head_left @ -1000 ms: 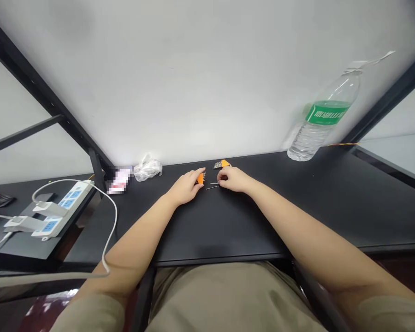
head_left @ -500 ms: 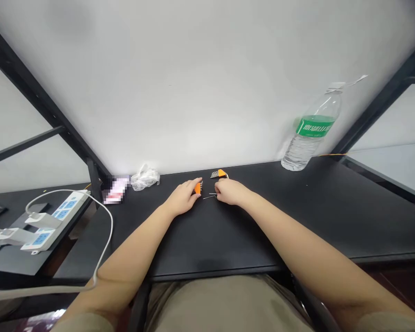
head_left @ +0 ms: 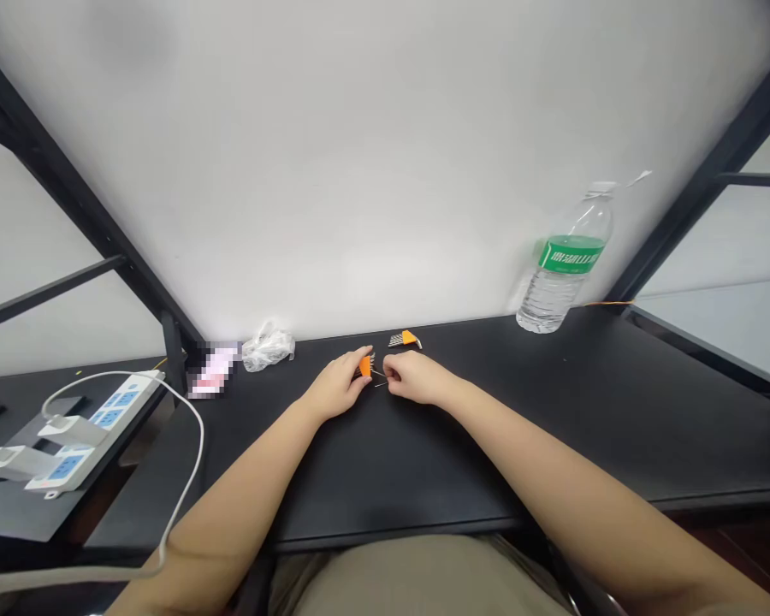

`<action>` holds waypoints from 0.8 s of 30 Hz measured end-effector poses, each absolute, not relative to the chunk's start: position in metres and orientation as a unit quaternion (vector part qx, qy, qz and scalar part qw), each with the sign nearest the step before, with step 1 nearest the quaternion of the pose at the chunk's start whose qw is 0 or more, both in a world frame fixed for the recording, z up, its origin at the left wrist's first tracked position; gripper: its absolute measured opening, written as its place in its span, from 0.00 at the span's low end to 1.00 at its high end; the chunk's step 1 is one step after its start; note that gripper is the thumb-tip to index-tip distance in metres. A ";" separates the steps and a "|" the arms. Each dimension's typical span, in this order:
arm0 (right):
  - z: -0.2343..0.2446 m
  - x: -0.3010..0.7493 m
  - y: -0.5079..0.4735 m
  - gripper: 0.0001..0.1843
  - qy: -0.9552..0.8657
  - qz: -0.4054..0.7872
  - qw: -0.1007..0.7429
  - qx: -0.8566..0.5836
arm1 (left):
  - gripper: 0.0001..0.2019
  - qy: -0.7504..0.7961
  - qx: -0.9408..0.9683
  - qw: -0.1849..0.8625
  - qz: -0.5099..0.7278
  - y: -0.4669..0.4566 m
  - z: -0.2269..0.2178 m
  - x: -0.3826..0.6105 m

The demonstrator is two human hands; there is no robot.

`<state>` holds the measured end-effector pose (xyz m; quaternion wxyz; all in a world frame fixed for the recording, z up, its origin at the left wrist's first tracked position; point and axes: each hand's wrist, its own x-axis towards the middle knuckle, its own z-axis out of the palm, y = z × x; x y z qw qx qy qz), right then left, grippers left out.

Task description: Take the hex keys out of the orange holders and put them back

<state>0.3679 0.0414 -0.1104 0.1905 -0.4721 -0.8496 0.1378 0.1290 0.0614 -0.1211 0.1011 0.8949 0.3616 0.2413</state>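
Left hand (head_left: pixel 337 387) curled around an orange hex key set (head_left: pixel 364 367) at lower centre of the frame; right hand (head_left: pixel 417 378) pinching a thin metal key (head_left: pixel 380 382) just beside it; second orange key set (head_left: pixel 405 340) just above, on the desk (head_left: pixel 462 445).

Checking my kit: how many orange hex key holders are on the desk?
2: one holder at the left hand, another holder beyond the right hand. More may be hidden.
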 end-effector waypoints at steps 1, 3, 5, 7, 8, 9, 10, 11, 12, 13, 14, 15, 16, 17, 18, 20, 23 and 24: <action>-0.111 0.367 0.042 0.04 -0.851 0.139 0.193 -0.468 | 0.29 0.360 0.895 0.103 0.240 0.061 -0.121 0.129; -0.113 0.367 0.043 0.05 -0.853 0.141 0.197 -0.461 | 0.29 0.362 0.895 0.107 0.237 0.061 -0.121 0.129; -0.114 0.368 0.044 0.05 -0.855 0.140 0.201 -0.457 | 0.29 0.364 0.894 0.109 0.236 0.061 -0.122 0.128; -0.115 0.368 0.044 0.05 -0.857 0.138 0.203 -0.454 | 0.29 0.366 0.893 0.110 0.237 0.061 -0.122 0.128; -0.115 0.368 0.045 0.05 -0.858 0.136 0.203 -0.452 | 0.29 0.366 0.893 0.110 0.238 0.060 -0.122 0.128; -0.115 0.367 0.045 0.06 -0.860 0.133 0.203 -0.449 | 0.29 0.366 0.893 0.110 0.237 0.060 -0.122 0.128; -0.115 0.367 0.044 0.06 -0.863 0.131 0.202 -0.445 | 0.29 0.365 0.894 0.109 0.236 0.060 -0.121 0.128; -0.114 0.365 0.044 0.06 -0.866 0.126 0.203 -0.439 | 0.29 0.363 0.896 0.107 0.234 0.059 -0.121 0.128; -0.113 0.364 0.043 0.06 -0.871 0.122 0.206 -0.430 | 0.29 0.359 0.898 0.105 0.232 0.058 -0.120 0.129; -0.113 0.363 0.043 0.05 -0.875 0.118 0.211 -0.419 | 0.29 0.354 0.901 0.103 0.230 0.057 -0.119 0.129; -0.112 0.363 0.043 0.05 -0.879 0.115 0.216 -0.409 | 0.29 0.349 0.903 0.102 0.229 0.056 -0.118 0.130; -0.111 0.363 0.042 0.06 -0.881 0.114 0.223 -0.402 | 0.29 0.345 0.905 0.103 0.228 0.055 -0.117 0.130; -0.110 0.363 0.042 0.06 -0.880 0.114 0.229 -0.400 | 0.29 0.344 0.905 0.103 0.229 0.055 -0.116 0.130; -0.109 0.364 0.042 0.06 -0.877 0.117 0.234 -0.403 | 0.28 0.346 0.903 0.102 0.232 0.054 -0.115 0.130; -0.109 0.366 0.042 0.07 -0.872 0.122 0.239 -0.409 | 0.29 0.348 0.902 0.101 0.235 0.053 -0.114 0.129; -0.107 0.369 0.042 0.07 -0.864 0.133 0.249 -0.418 | 0.29 0.355 0.898 0.099 0.240 0.053 -0.113 0.127; -0.103 0.372 0.042 0.09 -0.855 0.152 0.266 -0.419 | 0.29 0.366 0.893 0.102 0.240 0.054 -0.113 0.125; -0.102 0.372 0.043 0.09 -0.853 0.156 0.272 -0.418 | 0.29 0.369 0.892 0.103 0.239 0.054 -0.112 0.124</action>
